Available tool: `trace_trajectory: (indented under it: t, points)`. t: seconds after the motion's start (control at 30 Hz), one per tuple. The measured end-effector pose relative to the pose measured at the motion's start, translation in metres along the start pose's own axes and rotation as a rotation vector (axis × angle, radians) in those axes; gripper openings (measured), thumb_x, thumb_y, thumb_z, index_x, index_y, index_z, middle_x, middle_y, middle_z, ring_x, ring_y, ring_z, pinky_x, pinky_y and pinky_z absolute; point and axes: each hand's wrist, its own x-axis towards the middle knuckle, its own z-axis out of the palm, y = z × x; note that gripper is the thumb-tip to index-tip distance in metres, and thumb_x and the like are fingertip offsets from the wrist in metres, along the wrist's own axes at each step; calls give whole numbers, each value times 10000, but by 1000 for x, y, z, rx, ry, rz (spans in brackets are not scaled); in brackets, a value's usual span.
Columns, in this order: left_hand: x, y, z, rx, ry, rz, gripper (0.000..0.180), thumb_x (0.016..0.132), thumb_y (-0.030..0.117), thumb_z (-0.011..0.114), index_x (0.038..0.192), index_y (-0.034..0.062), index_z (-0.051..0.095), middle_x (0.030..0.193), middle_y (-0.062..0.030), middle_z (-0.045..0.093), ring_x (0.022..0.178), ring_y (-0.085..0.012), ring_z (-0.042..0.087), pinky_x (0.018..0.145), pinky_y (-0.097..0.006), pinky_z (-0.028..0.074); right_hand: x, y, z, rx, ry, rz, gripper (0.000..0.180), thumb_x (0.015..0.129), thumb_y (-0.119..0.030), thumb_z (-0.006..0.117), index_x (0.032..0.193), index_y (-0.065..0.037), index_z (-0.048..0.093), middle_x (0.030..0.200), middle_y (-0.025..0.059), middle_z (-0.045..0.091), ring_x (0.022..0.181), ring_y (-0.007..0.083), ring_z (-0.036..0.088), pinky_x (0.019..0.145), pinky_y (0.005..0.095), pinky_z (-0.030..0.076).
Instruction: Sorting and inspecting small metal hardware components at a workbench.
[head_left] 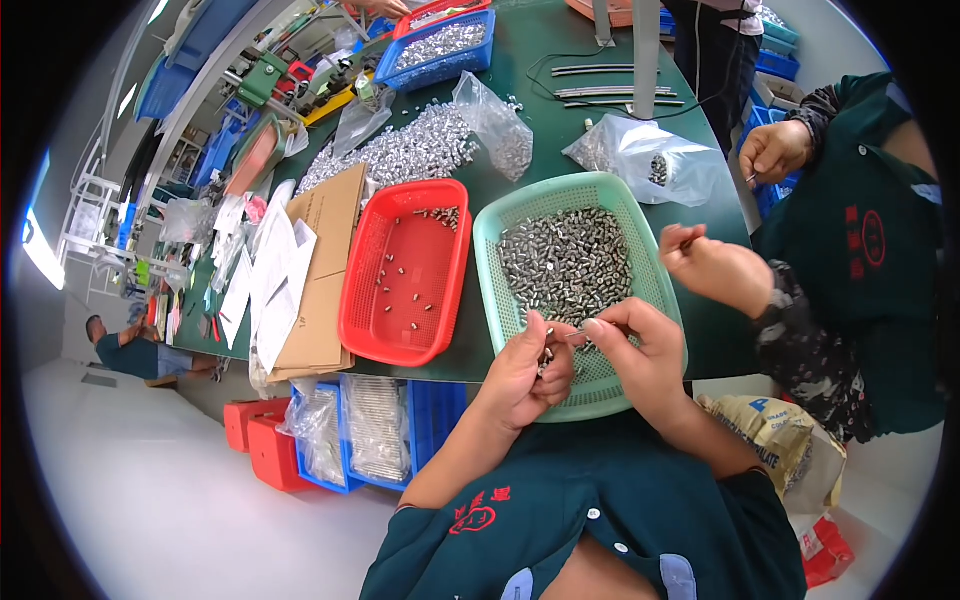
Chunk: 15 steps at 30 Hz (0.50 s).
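Green worktable (pixel 715 345), small metal parts (pixel 565 255) heaped in the mint basket (pixel 488 290) at your twelve o'clock.
Your left hand (pixel 528 372) curls around some; your right hand (pixel 645 355) pinches a slim piece (pixel 574 333), thumb and forefinger barely parted. Red lettering marks your shirt (pixel 660 490) near nine o'clock.

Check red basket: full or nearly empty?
Nearly empty: the red basket shows mostly bare floor, few scattered metal pieces, one small cluster at the far end.

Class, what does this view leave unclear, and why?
In the head view:
Small pieces in the left hand: partly hidden by its grip.
Thin item at the right hand: too small to identify.
Green basket: floor partly covered by heaped parts.
Standing person: head cut off by top edge.
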Motion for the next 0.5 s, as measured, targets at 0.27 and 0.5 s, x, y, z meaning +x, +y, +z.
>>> trace_trajectory:
  t: [0.27,0.5]
  points:
    - [0,-4,-3,117,-41,28,559,895,579,364,809,67,572,516,9,376,403,-74,260,389,-211,215,1,-1,7,29,-27,-38,92,779,-30,668,742,-1,589,658,48,585,578,104,536,505,253,411]
    - [1,-6,-4,73,-46,25,524,896,548,410,748,73,576,510,5,383,403,-76,271,389,-217,226,-2,9,6,-112,-43,-202,85,752,-5,674,746,-12,589,665,61,567,587,148,555,517,257,426]
